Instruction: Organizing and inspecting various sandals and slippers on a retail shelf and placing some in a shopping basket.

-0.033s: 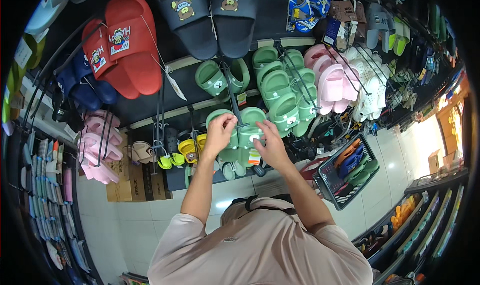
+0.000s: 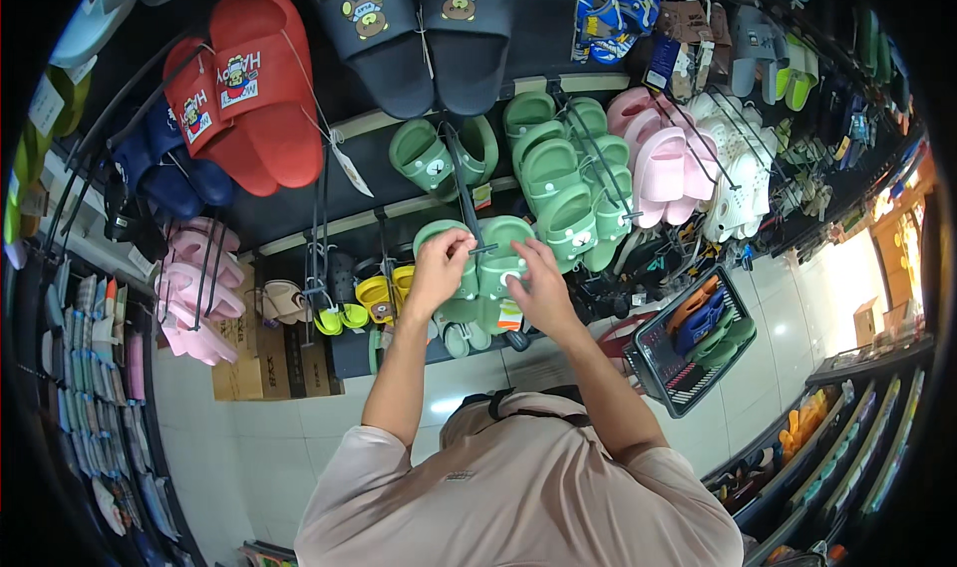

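The pair of green slippers (image 2: 493, 286) is located directly in front of me, at the end of a black display hook (image 2: 464, 193) and between my hands. Both slippers are upright, side by side, with a rounded upper end and one broad strap each. The surface is smooth, matte and foam-like in appearance. The right strap carries a round white motif; a white and orange label (image 2: 509, 315) is located below it.

My left hand (image 2: 445, 266) has thumb and fingertips pinched together at the hook end, over the left slipper; I cannot tell what is between them. My right hand (image 2: 539, 286) touches the right slipper, fingers spread along the outer edge, thumb at the strap; I cannot tell whether it grips
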`<state>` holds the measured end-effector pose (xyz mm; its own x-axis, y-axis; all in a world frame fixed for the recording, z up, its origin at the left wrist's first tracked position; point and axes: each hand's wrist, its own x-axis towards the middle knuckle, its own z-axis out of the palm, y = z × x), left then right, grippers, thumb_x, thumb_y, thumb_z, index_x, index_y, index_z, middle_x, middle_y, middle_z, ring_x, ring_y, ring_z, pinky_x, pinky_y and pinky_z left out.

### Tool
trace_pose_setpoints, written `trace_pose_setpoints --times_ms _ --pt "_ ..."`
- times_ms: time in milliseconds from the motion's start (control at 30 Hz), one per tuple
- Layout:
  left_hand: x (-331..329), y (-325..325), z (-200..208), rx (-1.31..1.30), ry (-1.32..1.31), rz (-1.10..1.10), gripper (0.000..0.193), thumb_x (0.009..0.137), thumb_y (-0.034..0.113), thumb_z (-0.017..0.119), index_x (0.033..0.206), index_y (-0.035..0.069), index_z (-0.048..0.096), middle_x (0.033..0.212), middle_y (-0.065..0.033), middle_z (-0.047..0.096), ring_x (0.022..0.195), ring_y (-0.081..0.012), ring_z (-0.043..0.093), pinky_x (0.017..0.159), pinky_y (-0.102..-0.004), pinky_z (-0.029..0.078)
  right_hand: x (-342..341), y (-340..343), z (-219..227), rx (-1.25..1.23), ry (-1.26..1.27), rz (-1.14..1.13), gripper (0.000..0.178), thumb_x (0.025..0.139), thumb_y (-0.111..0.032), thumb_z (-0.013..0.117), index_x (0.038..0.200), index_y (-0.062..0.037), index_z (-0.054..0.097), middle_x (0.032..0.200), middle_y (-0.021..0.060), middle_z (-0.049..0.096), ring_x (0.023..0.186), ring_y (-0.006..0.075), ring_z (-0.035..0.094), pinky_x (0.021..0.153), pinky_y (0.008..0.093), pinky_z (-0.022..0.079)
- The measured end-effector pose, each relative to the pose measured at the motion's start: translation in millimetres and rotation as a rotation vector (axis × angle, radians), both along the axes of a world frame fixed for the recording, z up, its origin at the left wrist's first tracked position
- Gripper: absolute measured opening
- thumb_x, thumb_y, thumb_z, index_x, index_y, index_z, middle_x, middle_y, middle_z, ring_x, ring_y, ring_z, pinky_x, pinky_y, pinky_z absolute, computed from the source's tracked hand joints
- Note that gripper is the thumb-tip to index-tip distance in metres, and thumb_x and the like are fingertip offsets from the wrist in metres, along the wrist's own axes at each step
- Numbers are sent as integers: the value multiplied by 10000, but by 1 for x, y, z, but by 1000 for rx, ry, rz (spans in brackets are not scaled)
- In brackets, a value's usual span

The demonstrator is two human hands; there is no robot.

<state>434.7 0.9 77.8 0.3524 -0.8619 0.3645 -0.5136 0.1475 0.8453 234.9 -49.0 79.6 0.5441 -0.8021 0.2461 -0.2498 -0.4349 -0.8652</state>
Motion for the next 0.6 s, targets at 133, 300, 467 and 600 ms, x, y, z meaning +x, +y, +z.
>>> trace_pose_setpoints --times_ms 133,300,467,600 --pt "-17 15 14 18 69 11 113 858 32 625 956 -24 634 734 -24 606 648 -92 527 592 -254 431 -6 4 7 42 14 -45 456 824 -95 676 1266 -30 578 1334 214 505 1150 365 574 915 403 501" --pt "-14 12 29 -63 68 53 102 924 68 598 936 -27 632 731 -35 619 658 -79 549 597 -250 445 -5 5 19 -151 -5 -50 429 818 -87 674 1236 -26 600 1317 220 516 1146 389 570 949 423 481" --pt "-5 -12 26 -43 84 117 115 914 93 611 910 -16 646 679 -57 616 603 -115 551 575 -282 449 -4 9 20 -233 -11 -59 417 814 -75 674 1223 -26 610 1336 224 505 1150 388 569 969 417 469" --pt "13 -41 12 -51 42 229 139 912 132 625 907 -3 657 665 -67 605 582 -138 531 564 -299 441 -12 11 12 -211 19 -2 438 813 -69 682 1240 -20 599 1375 237 469 1171 373 564 971 409 470"
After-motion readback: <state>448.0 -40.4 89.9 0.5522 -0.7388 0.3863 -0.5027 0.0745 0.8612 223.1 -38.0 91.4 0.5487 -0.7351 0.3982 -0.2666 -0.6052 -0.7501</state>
